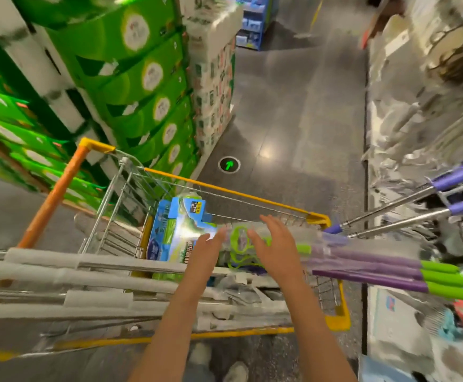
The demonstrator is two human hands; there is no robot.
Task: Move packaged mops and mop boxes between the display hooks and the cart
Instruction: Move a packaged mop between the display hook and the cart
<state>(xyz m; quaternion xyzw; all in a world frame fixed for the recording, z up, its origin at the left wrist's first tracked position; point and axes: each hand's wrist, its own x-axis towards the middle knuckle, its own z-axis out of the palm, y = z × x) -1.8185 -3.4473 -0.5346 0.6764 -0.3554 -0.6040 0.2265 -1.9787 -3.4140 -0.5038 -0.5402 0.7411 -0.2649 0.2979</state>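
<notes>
Lying across the cart [318, 217], packaged mops [362, 267] sit under both open hands.

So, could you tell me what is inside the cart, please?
Inside the cart: a blue mop box and clear-wrapped mops; grey-handled mops lie across its rim, hiding the bottom.

— What does the person wear on the arms?

— Nothing that shows: both forearms are bare up to the frame's lower edge, no sleeve, watch or band on either. The left hand [208, 245] and the right hand [275, 238] carry no glove or ring that I can make out.

— And below?

— Two light, whitish shoes [235, 372] at the bottom edge, blurred; above them a bit of grey-blue trouser leg [201, 373].
</notes>
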